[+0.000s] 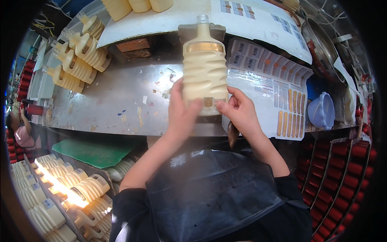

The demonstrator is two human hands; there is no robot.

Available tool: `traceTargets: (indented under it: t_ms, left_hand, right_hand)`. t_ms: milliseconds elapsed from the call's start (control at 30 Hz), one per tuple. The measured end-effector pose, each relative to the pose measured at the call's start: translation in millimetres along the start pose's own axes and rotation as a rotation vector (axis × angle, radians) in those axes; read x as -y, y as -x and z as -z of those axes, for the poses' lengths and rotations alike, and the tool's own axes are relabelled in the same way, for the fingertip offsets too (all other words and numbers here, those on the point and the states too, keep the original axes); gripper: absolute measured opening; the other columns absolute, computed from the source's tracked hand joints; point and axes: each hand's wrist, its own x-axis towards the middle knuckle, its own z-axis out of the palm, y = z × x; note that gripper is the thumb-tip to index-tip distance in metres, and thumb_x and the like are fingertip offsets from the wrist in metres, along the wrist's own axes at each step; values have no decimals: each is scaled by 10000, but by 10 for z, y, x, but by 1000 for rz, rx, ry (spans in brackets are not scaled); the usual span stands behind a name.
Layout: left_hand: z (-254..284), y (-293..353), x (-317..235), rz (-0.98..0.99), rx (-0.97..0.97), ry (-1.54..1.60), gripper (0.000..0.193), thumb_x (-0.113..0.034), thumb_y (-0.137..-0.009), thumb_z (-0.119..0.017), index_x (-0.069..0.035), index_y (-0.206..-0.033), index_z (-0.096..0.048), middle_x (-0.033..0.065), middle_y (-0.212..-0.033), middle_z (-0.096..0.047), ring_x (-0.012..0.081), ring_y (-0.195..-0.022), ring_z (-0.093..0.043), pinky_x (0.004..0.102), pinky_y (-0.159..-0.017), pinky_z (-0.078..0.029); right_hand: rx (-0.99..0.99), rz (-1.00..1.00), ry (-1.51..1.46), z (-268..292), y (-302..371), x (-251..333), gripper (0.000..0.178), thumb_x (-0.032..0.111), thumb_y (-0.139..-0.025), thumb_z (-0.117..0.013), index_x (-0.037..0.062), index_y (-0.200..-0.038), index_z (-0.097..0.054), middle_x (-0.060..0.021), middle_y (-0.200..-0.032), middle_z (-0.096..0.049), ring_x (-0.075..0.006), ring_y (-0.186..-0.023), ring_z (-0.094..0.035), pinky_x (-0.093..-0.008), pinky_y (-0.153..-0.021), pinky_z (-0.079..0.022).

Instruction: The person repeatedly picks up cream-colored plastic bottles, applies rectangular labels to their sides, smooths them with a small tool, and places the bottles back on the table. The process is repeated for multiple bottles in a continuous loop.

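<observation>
A cream bottle (204, 76) with wavy ridges, a gold band and a clear glass neck stands tilted away in front of me, over the metal bench. My left hand (180, 107) wraps its lower left side, the thumb blurred across the front. On the lower right, my right hand (241, 111) pinches the bottle's edge, its thumb pressed at the end of a small gold and pale label (208, 101). A dark brown pointed piece (232, 135), like a tool handle, sticks out below my right palm; whether I grip it cannot be made out.
Sticker sheets (268, 80) lie right on the metal bench (137, 92), beside a lilac bucket (321, 111). More cream bottles (82, 52) lie at the far left and in crates (68, 193) at the lower left. A white raised board (177, 20) crosses the back. Red pieces (334, 181) fill racks at the right.
</observation>
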Motion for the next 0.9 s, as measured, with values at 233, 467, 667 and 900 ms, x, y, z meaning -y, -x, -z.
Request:
traceTargets:
  t_ms: [233,467,667,900]
  left_hand:
    - [30,15,8,35,36,127,734,-262,-980,-610,74,-1539,-275,229,-1506,-434,285,-1370,-472,412,-1167,-370]
    - [111,57,102,40,95,207,676,-220,-1030,-512,65,-1565,-215,225,-1565,-353,282,-1437,-393,402,-1214,-294]
    - [85,53,140,13,77,134,679,-218,-1012,-521,78,-1548,-228,228,-1542,-366,290,-1448,-375,399,-1218,-282]
    - [80,63,94,19,80,148,680,-262,-1026,-520,68,-1551,-242,219,-1537,-376,282,-1438,-388,396,-1210,-300]
  right_hand:
    - [16,-30,-127,27,33,75,612,269,-897,-786,-41,-1390,-599,14,-765,-566,-68,-724,-537,-254,-668,-471]
    - [10,9,-71,-28,74,88,542,293,-947,-746,3,-1387,-622,15,-735,-568,-64,-699,-525,-255,-650,-457]
    - [-39,49,-62,-76,59,-22,548,317,-926,-765,-2,-1355,-646,27,-728,-549,-61,-687,-489,-253,-636,-435]
    - [-37,32,-58,-73,77,43,526,293,-942,-748,-5,-1362,-640,31,-751,-557,-60,-698,-491,-247,-647,-436]
